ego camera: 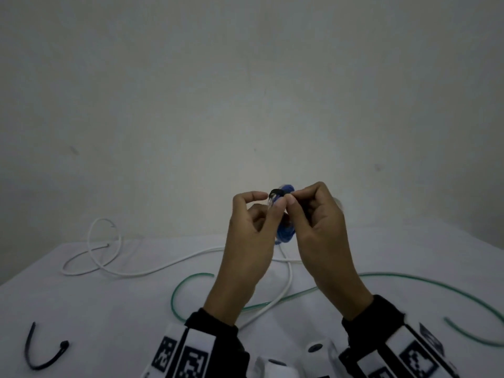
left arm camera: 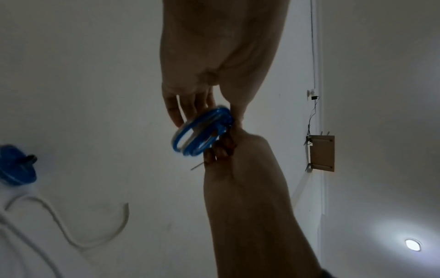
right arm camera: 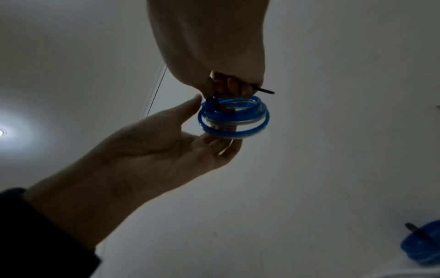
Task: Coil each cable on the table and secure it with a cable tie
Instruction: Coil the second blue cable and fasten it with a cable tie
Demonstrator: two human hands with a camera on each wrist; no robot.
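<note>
I had the blue coil (right arm camera: pixel 234 117) lifted above the table (ego camera: pixel 81 309), held up between my two hands, several loops of blue cable bunched into a small ring. A black cable tie (right arm camera: pixel 215 102) wrapped one side of it, and the tie's thin tail (right arm camera: pixel 265 91) stuck out past my right fingers. My right hand (ego camera: pixel 321 227) was curled tight, thumb and forefinger pinching the tie at the top of the coil. My left hand (ego camera: pixel 252 238) was looser: its fingers (right arm camera: pixel 221 144) lay fairly straight under and behind the loops, supporting them, with the thumb raised just beside the tie's head (ego camera: pixel 275 192). Whether that thumb actually touched the tie, I could not tell.

Below my hands, a white cable (ego camera: pixel 136 271) sprawled uncoiled across the white table, looping on the left and running under my wrists. A green cable (ego camera: pixel 422 282) also lay loose, curving from the middle out to the right edge. Near the front left corner a spare black tie (ego camera: pixel 45 353) lay bent in a U shape. From the wrist views, a second blue coil (right arm camera: pixel 422 244) with a black tie already round it sat on the table, well apart from the one I held. Both wrists wore black sleeves (ego camera: pixel 218 336) and white bands with black square markers (ego camera: pixel 193 361).
</note>
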